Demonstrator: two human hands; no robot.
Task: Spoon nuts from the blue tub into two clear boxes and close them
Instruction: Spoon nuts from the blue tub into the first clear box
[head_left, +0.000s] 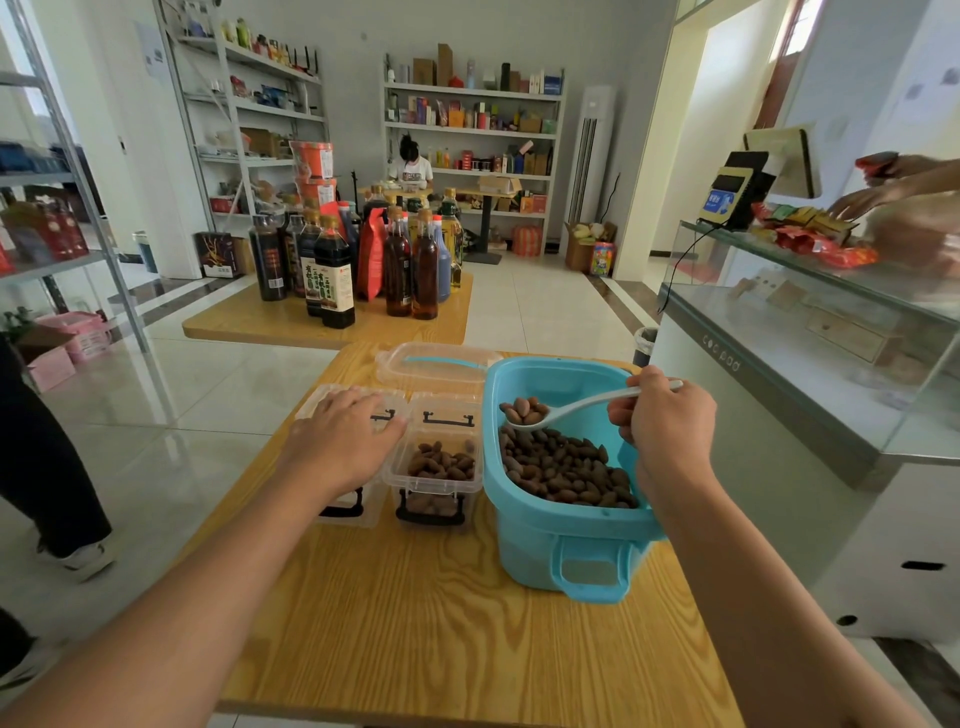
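A wooden worktop carries a blue tub. Just left of the tub stand two clear boxes, side by side; behind it lies what seems a clear lid.

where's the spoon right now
In the head view, the spoon is held in the right hand, loaded with nuts, above the blue tub, right of the clear boxes.

1 head-worn view looks forward and down, close over the wooden table, shop shelves beyond.
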